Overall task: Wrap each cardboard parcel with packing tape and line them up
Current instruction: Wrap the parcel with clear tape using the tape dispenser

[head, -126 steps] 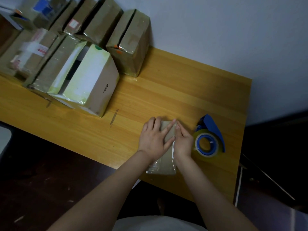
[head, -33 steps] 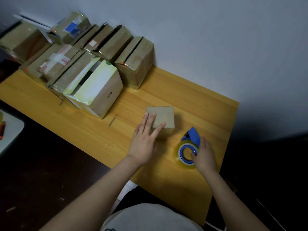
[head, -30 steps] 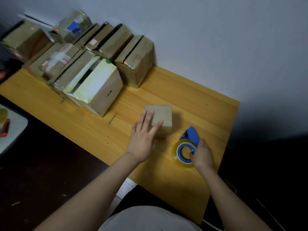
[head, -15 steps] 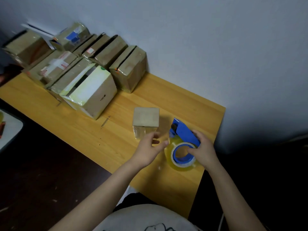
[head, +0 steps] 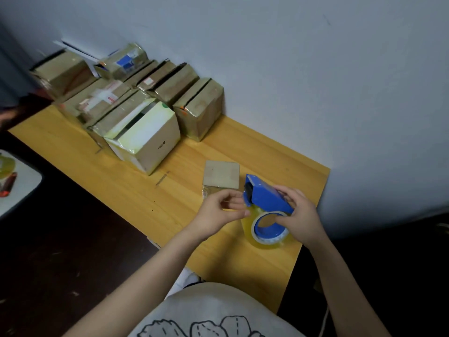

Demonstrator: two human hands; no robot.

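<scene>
A small cardboard parcel (head: 221, 175) stands on the wooden table (head: 136, 195), its near side shiny with tape. Just right of it I hold a blue tape dispenser (head: 266, 198) with a yellowish clear tape roll (head: 268, 233), lifted a little off the table. My right hand (head: 300, 215) grips the dispenser's handle. My left hand (head: 218, 211) is at the dispenser's cutter end, thumb and fingers pinched at the tape's free end; the tape between them is too thin to make out. Neither hand touches the parcel.
Several taped cardboard parcels (head: 199, 108) stand in rows at the table's back left against the wall, a white-faced one (head: 145, 137) nearest. A grey tray (head: 17, 183) with small items lies off the table at the left. The table's right edge is next to my right hand.
My left hand left the small parcel and came to the dispenser's cutter. My right hand picked up the dispenser and tilted it. The parcel now stands upright, alone.
</scene>
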